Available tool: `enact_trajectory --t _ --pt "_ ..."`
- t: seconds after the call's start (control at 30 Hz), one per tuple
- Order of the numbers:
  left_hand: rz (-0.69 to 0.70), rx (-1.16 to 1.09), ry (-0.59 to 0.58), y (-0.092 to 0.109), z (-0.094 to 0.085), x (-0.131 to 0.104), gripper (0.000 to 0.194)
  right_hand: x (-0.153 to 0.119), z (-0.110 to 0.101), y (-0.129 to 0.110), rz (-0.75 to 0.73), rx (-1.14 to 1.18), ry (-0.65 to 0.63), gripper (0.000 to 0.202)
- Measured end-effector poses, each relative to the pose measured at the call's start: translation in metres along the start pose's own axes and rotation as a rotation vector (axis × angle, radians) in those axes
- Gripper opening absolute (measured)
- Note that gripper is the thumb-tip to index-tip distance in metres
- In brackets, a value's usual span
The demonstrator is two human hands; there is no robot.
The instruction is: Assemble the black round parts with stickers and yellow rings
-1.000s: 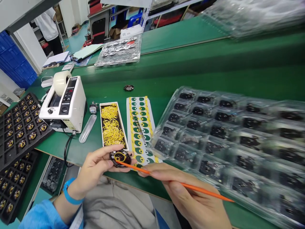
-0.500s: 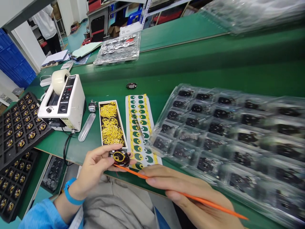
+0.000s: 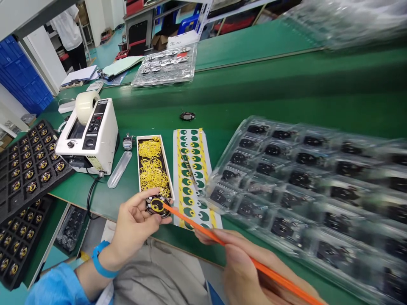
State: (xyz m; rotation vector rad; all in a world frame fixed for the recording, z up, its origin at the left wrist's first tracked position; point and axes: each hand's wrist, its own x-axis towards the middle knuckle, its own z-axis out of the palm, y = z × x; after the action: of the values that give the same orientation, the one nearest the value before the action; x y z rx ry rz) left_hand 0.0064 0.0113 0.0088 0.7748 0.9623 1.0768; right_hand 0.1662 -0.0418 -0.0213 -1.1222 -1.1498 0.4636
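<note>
My left hand [image 3: 135, 220], with a blue band at its wrist, holds a round black part [image 3: 155, 205] bearing a yellow ring. An orange stick [image 3: 203, 231] is gripped in my right hand [image 3: 251, 267], and its tip touches the face of the black part near the ring. Just beyond my left hand lies a white-edged box [image 3: 138, 163] filled with yellow rings [image 3: 151, 167]. To its right a sheet of green and yellow stickers [image 3: 190, 169] has thin tweezers [image 3: 190, 170] lying on it.
A white tape dispenser [image 3: 106, 120], a small metal counter [image 3: 128, 142] and a clear plastic strip [image 3: 120, 169] are left. Black foam trays [image 3: 23, 163] sit at far left, clear trays [image 3: 286, 178] of black parts at right. Another black part [image 3: 187, 116] lies beyond. A person [image 3: 68, 34] stands behind.
The orange stick's tip has moved from the near edge of the black part up onto its face. My right hand has come nearer to the camera. The view has shifted slightly.
</note>
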Motion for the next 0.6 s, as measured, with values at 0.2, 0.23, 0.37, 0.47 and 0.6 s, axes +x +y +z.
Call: enact_trajectory --t 0.2,0.23,0.37,0.47,0.6 --pt "0.042 0.005 0.023 -0.007 0.006 -0.005 0.054 -0.007 0.029 0.002 -0.030 -0.032 0.080 0.018" --pt "0.045 -0.005 0.031 -0.008 0.007 -0.005 0.053 -0.007 0.031 0.002 -0.055 -0.034 0.070 0.021" --pt "0.056 -0.042 0.050 -0.008 0.008 -0.003 0.046 -0.008 0.032 0.004 -0.299 -0.064 -0.122 0.042" --pt "0.023 -0.083 0.055 -0.004 0.007 -0.001 0.046 -0.004 0.031 0.008 -0.548 -0.173 -0.285 0.053" --pt "-0.066 -0.125 0.043 0.003 0.003 0.000 0.046 0.005 0.025 0.009 -0.711 -0.290 -0.398 0.032"
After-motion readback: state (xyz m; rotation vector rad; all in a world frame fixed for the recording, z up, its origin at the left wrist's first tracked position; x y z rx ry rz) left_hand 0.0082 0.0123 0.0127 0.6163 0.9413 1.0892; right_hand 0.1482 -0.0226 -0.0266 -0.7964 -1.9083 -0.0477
